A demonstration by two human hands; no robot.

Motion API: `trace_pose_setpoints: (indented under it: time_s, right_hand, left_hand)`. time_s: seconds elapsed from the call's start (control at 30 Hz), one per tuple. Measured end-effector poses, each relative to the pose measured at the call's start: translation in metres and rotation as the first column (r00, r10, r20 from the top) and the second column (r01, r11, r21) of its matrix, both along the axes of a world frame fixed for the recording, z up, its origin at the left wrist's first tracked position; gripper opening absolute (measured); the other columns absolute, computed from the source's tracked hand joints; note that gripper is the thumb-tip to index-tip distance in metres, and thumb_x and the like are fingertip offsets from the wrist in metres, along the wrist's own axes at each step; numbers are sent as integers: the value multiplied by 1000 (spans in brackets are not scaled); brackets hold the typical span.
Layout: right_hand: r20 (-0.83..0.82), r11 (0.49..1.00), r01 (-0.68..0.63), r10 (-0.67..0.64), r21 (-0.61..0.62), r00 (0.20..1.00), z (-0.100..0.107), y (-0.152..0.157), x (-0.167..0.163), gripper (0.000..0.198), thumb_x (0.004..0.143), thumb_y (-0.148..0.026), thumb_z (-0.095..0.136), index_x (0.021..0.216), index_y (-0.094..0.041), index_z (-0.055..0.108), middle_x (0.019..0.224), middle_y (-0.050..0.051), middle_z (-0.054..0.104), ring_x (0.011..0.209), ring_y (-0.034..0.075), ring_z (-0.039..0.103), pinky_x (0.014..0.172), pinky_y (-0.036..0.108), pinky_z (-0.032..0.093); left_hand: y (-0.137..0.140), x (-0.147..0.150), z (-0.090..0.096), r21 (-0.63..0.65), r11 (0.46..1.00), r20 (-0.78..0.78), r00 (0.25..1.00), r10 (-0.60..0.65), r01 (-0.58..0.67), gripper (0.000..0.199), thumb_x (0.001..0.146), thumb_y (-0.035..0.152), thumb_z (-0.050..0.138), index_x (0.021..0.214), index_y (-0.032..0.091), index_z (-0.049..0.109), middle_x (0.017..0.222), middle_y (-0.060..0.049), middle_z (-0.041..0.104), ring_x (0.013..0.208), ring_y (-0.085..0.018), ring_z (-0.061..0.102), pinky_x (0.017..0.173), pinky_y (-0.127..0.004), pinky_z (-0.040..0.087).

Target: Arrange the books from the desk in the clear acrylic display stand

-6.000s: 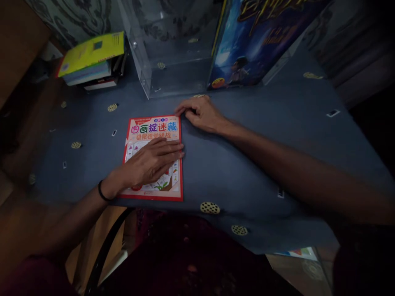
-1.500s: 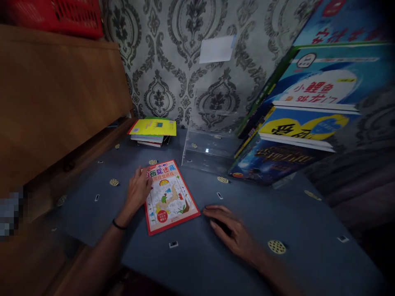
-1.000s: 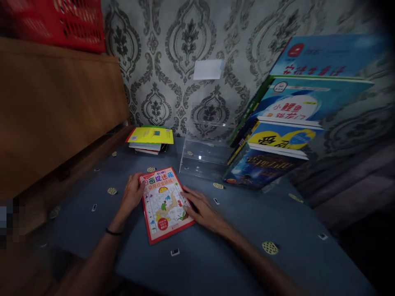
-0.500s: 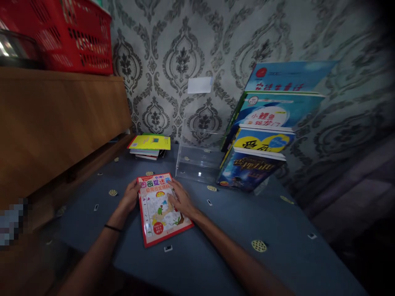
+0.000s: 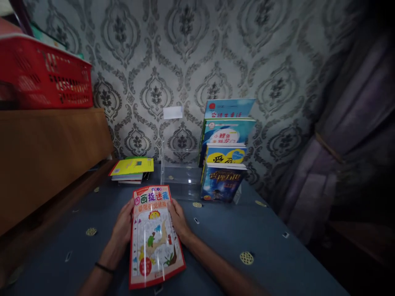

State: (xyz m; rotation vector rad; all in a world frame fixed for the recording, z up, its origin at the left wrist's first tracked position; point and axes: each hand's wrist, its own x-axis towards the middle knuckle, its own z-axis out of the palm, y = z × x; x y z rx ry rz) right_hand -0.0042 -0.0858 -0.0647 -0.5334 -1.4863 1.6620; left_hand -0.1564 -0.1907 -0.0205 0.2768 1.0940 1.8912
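The hands are closest to me, both holding the picture hide-and-seek book point(image 5: 156, 240), which is on the near side of the clear display stand point(image 5: 180, 190) and a little to its left. The left hand point(image 5: 123, 222) grips the left border and the right hand point(image 5: 178, 218) the right one, both toward the upper half, most fingers hidden behind. The cover is tilted up to the wearer; whether its bottom edge rests on the worktop point(image 5: 228, 242) I can't tell.

It looks a slim paperback, so I'd expect it to be light and bendy, liable to bow if squeezed from both sides. The streaks of glare suggest a glossy cover that could slide under dry fingertips. Nothing about it seems breakable, though corners may crease. The red side borders, thumbs in front and fingers behind, look the best hold.

Farther off, upright books point(image 5: 224, 183) fill the stand's right half, and a yellow-topped book stack point(image 5: 132, 166) lies left of the stand.
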Motion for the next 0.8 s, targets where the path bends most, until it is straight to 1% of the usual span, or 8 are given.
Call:
trace_pose_setpoints:
  time_s: [0.1,0.2,0.3,0.37,0.47,0.6,0.7,0.8]
  right_hand:
    - [-54,995,78,-75,62,996,27,0,12,45,92,-67,56,97,-23,60,91,2,71,81,21,65,73,32,53]
    - [-63,937,216,-207,275,976,48,-4,24,39,99,-59,48,94,-22,57,85,1,68,76,18,61,70,29,49]
    - [-72,842,267,-264,468,962,58,-11,33,33,104,-51,42,98,-22,56,81,0,66,72,17,60,69,28,48]
    - [-84,793,277,-277,542,957,57,-15,38,31,104,-49,40,100,-22,56,81,1,67,72,17,61,69,28,49]
    - [-40,783,254,-282,567,959,44,-20,47,36,105,-50,35,104,-22,57,86,5,69,79,20,65,75,31,54]
    - [145,834,190,-304,517,941,9,-23,64,51,101,-63,37,123,-23,61,107,13,73,106,28,68,91,40,56]
    - [203,845,193,-330,500,922,-18,-29,75,66,95,-71,42,140,-24,55,126,16,70,125,33,61,99,47,54]
    - [281,865,156,-318,477,906,-33,-38,83,71,95,-72,41,146,-23,52,135,17,67,132,33,57,104,46,52]
  left_hand:
    - [11,9,18,54,998,-97,994,49,-44,27,87,32,72,108,14,69,91,-9,81,85,-28,79,80,-41,65]
    - [22,14,31,82,993,-264,959,103,-84,44,84,54,74,104,15,71,87,-8,80,83,-27,78,77,-38,63]
    - [31,17,37,138,983,-498,850,175,-121,65,76,77,67,90,14,72,79,-7,78,74,-24,73,70,-33,58]
    - [33,19,38,184,975,-624,752,213,-123,70,75,83,61,82,14,71,75,-7,75,69,-22,68,66,-31,55]
    - [29,24,36,201,978,-728,660,188,-58,71,78,86,54,79,17,70,72,-6,72,64,-20,62,63,-31,52]
    - [12,32,22,159,986,-754,639,153,-48,72,76,88,53,80,18,70,72,-6,71,62,-21,61,64,-33,54]
    - [-7,34,-4,120,990,-719,680,143,-81,68,73,85,61,86,19,72,84,-8,75,77,-26,68,73,-36,58]
    - [-27,34,-38,62,998,-699,713,57,-19,71,57,83,73,88,20,70,91,-11,77,85,-32,71,76,-39,60]
